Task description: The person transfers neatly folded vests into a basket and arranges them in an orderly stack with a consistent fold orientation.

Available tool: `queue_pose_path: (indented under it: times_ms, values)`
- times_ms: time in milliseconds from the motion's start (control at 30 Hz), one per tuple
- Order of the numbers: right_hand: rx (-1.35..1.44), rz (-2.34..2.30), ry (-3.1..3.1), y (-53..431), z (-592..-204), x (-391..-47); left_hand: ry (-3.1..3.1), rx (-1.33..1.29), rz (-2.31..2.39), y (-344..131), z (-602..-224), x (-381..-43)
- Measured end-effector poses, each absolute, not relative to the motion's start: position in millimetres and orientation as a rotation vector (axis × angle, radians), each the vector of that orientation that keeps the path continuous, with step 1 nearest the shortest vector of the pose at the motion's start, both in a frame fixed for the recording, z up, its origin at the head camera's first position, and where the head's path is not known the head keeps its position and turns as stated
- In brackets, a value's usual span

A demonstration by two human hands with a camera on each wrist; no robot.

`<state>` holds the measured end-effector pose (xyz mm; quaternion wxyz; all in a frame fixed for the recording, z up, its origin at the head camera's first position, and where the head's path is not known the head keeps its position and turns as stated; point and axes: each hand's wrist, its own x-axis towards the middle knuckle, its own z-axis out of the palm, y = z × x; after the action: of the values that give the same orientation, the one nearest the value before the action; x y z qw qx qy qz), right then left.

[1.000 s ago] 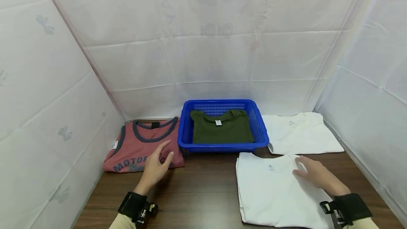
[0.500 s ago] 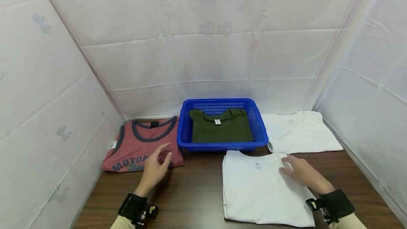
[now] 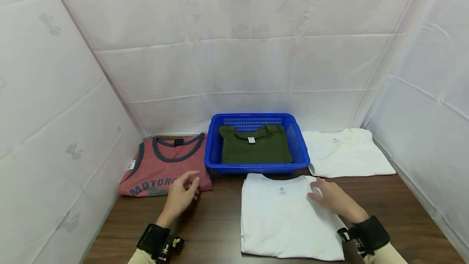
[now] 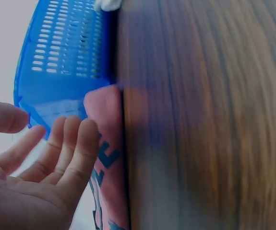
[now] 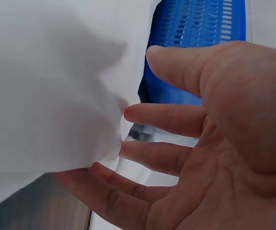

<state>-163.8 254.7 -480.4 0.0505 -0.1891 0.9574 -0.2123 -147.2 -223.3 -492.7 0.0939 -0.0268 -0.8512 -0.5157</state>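
Note:
A folded white T-shirt lies on the wooden table in front of the basket. At its right shoulder my right hand touches the edge. In the right wrist view the fingers reach out fairly straight against the cloth, thumb apart from them. My left hand hovers by the lower right corner of a folded red shirt with dark trim and lettering. Its fingers are loosely bent and hold nothing. A blue basket holds a folded dark green T-shirt.
A second folded white T-shirt lies at the back right, close beside the basket. Sheets of white cloth hang as walls at the back and on both sides. Bare wooden table shows between the hands.
The front white T-shirt has slid left across the table, with my right hand moving along at its edge. My left hand stays nearly in place, its fingers a little more bent.

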Motion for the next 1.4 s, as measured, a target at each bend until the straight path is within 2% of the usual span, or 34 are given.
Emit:
queue_pose_path:
  times_ms: [400,1067,1400]
  values:
    - [-0.592,-0.671,2.922,224.0,-481.3,-166.9,-2.561,0.207,-2.240,-199.2,-481.1,-146.3]
    - [-0.601,-0.811,2.962,185.0,-480.7,-163.1,-2.620,0.336,-2.230,-181.8,-480.7,-150.9]
    - [-0.548,-0.915,2.898,185.9,-479.0,-164.0,-2.604,0.361,-2.263,-176.2,-482.4,-156.0]
